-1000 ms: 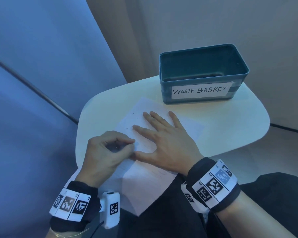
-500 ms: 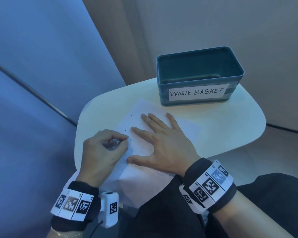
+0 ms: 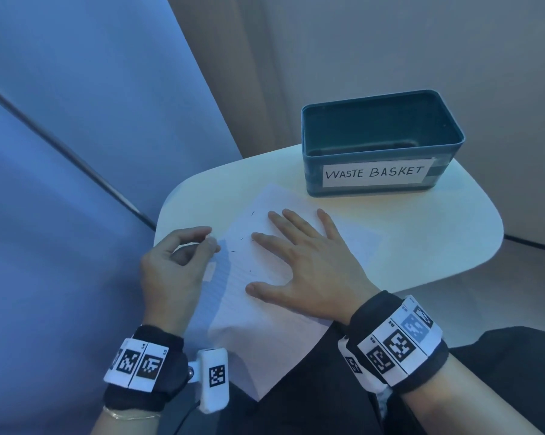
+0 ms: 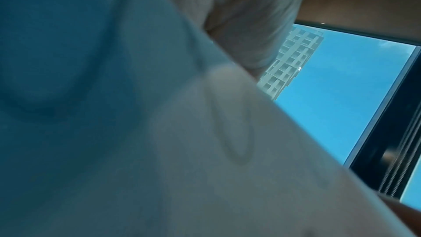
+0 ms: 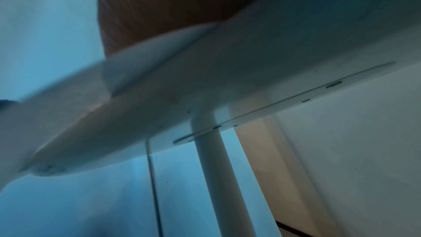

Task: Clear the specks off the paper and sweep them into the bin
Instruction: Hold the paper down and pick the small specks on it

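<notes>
A white sheet of paper (image 3: 264, 309) lies on the small white table (image 3: 421, 246), its near corner hanging over the edge. Several tiny dark specks (image 3: 242, 238) dot the sheet to the left of my right hand. My right hand (image 3: 299, 262) presses flat on the paper, fingers straight and spread. At the sheet's left edge, my left hand (image 3: 183, 259) hovers with its fingers curled, thumb and index tips together; nothing shows between them. A small pale patch (image 3: 209, 271) shows beside its thumb; I cannot tell what it is. The teal bin (image 3: 381, 142) labelled WASTE BASKET stands open behind the paper.
The table's rounded edge (image 3: 161, 221) runs just left of my left hand, with a blue wall beyond. My dark-clothed lap (image 3: 312, 403) lies under the paper's overhang. From below, the right wrist view shows the table's white post (image 5: 216, 168).
My left hand has slid left, from beside the right thumb to the paper's left edge, uncovering specks. The right hand stays flat, its thumb spread wider.
</notes>
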